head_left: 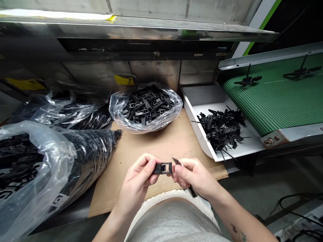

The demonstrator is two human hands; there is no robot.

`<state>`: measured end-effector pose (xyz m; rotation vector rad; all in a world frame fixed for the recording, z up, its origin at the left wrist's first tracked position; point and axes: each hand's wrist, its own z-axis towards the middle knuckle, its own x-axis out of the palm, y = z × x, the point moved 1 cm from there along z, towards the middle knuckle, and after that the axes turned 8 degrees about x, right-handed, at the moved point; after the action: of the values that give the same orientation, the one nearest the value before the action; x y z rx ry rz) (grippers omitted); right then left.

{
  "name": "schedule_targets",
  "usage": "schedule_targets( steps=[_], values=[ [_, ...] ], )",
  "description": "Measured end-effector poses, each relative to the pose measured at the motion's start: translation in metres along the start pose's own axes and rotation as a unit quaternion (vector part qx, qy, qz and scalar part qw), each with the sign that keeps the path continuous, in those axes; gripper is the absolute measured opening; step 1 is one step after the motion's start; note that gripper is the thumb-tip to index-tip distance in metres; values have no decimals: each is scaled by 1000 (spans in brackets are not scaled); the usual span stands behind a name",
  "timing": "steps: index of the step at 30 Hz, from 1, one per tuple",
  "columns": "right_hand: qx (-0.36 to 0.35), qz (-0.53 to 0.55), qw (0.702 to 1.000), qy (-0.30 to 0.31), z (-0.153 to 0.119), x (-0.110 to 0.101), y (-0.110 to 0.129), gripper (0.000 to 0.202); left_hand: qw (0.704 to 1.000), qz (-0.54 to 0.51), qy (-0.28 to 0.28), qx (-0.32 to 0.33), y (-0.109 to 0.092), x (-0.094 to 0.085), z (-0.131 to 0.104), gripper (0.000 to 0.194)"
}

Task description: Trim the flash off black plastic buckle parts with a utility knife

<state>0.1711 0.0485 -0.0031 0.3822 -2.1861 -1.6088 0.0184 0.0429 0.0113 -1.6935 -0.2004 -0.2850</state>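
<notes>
Over the front of a cardboard sheet (151, 144), my left hand (142, 173) pinches the left end of a small black plastic part (163, 168) with a rectangular opening. My right hand (189, 173) is closed around a knife, whose short pointed blade (177, 161) sticks out up and to the left near the part's right end. A dark handle end shows below that hand. The right fingertips are close beside the part; whether they touch it, I cannot tell.
An open plastic bag (148, 126) of black parts stands behind the cardboard. Larger filled bags (88, 158) lie left. At the right, a white tray (202, 134) of black pieces sits beside a green conveyor belt (272, 97). A metal shelf (141, 32) spans the back.
</notes>
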Motion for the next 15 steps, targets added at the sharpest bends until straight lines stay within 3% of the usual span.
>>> schedule_targets(
  steps=[5,7,9,12,15],
  values=[
    [-76,-173,978,-85,-8,-5,1,26,998,-18,-25,48,-6,1,-9,21],
    [-76,-198,970,-116,-13,-7,1,23,998,-18,-26,55,-8,2,-12,21],
    [-42,-150,979,-130,-15,-5,1,21,998,-32,-19,51,-8,3,-12,21],
    [13,-13,995,-96,-10,6,-3,28,997,-69,8,31,-2,4,-12,20],
    [-4,66,995,-76,-2,17,-10,31,994,-93,48,17,6,5,-11,19]
  ],
)
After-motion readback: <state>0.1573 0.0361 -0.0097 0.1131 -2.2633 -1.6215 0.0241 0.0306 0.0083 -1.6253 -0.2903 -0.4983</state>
